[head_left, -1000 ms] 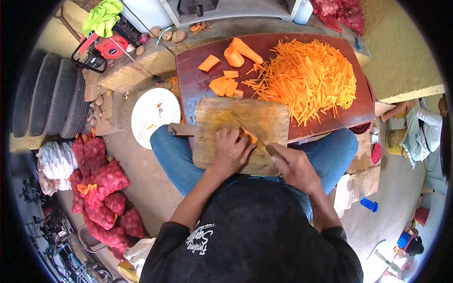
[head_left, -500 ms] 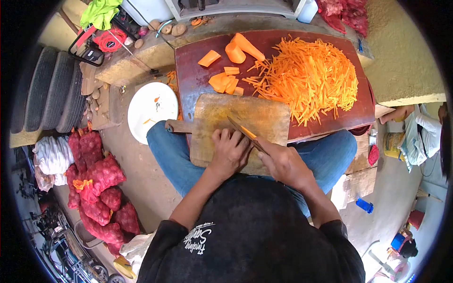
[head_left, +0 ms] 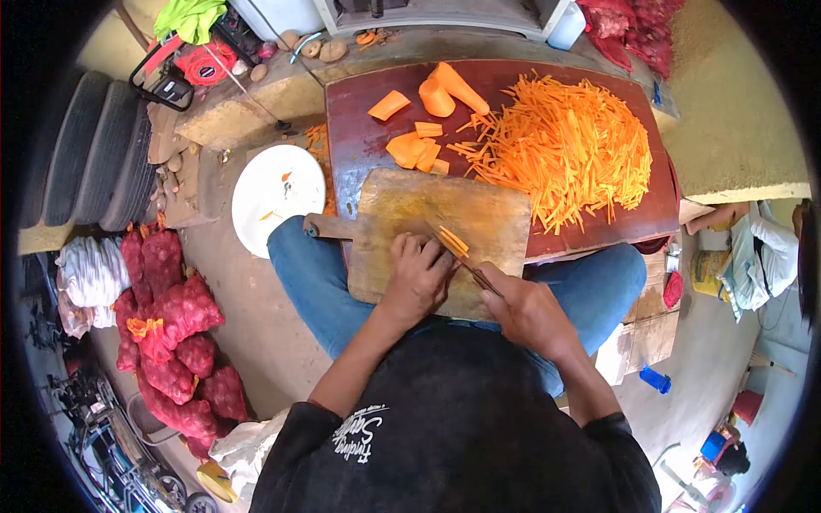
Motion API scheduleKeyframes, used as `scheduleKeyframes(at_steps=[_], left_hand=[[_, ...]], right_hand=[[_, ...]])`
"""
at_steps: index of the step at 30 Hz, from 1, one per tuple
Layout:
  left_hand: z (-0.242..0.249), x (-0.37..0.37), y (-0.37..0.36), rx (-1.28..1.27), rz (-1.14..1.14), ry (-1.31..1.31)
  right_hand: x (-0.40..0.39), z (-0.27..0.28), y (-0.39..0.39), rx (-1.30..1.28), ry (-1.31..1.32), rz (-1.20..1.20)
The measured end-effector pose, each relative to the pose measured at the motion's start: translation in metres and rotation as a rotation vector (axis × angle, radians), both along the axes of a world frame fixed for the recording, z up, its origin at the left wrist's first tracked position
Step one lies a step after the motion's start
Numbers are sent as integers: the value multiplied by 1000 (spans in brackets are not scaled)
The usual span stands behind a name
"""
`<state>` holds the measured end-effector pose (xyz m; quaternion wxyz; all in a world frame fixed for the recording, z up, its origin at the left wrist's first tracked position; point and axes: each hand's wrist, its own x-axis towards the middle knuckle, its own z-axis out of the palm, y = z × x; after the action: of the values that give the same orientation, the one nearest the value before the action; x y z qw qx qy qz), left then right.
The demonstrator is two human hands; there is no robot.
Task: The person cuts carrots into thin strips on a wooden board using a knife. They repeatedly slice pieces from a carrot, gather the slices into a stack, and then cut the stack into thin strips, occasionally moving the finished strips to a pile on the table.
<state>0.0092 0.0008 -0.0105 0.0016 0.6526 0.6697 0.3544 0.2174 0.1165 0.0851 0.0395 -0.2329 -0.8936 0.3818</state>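
Observation:
A wooden cutting board (head_left: 385, 256) lies over my lap against the red table (head_left: 351, 145). My right hand (head_left: 530, 312) is closed round the handle of a knife (head_left: 466, 267), whose blade points up and left over the board. A few orange carrot sticks (head_left: 453, 241) lie beside the blade. My left hand (head_left: 416, 278) rests on the board left of the knife with its fingers curled; what they hold, if anything, is hidden. Behind the board are carrot chunks (head_left: 410, 150), larger carrot pieces (head_left: 437, 98) and a big heap of cut carrot sticks (head_left: 573, 145).
A white round lid or plate (head_left: 274, 192) is on the floor left of the table. Red net sacks (head_left: 184, 359) and stacked tires (head_left: 73, 162) stand further left. A person's arm (head_left: 718, 217) shows at the right, above a blue object (head_left: 655, 380) on the floor.
My right hand and the knife have shifted slightly right and down, and more carrot sticks show beside the blade. The whole view has moved a little.

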Motion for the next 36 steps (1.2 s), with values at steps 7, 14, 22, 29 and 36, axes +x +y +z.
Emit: scheduleKeyframes(at_steps=[7,14,22,29,36], left_hand=[[-1,-1,-1,-7,4,5],[-12,0,-3,22,12,13],[-1,0,-3,-8,38,30],[-12,-1,-10,1,39,15],[1,-2,-6,-4,68,37]], right_hand=[[-7,1,-2,-36,21,-40],[-6,-3,-1,-79,11,-46],[-17,-13,-5,-16,59,-22],[-12,8,-14,-67,-84,-51],[-11,5,-12,-66,-7,-69]])
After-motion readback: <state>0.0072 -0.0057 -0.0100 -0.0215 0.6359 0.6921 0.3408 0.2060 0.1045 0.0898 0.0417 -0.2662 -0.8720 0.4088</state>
